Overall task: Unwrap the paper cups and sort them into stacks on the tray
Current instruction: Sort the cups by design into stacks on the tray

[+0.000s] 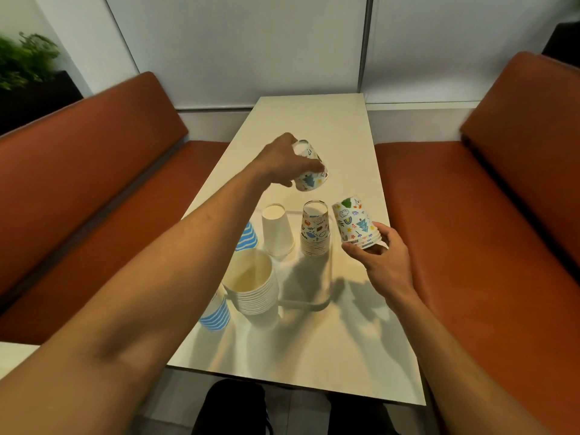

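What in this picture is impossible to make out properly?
Head view:
1. Far blue striped stack: mostly hidden behind the left forearm; its cups cannot be counted.
2. Near blue striped stack: half covered by the same forearm.
3. Patterned cup: the left hand gripping it covers its side, and it is blurred, so one cup or several is unclear.

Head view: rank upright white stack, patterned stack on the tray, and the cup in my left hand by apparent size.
1. upright white stack, nearest camera
2. patterned stack on tray
3. cup in left hand, partly hidden, so nearly tied
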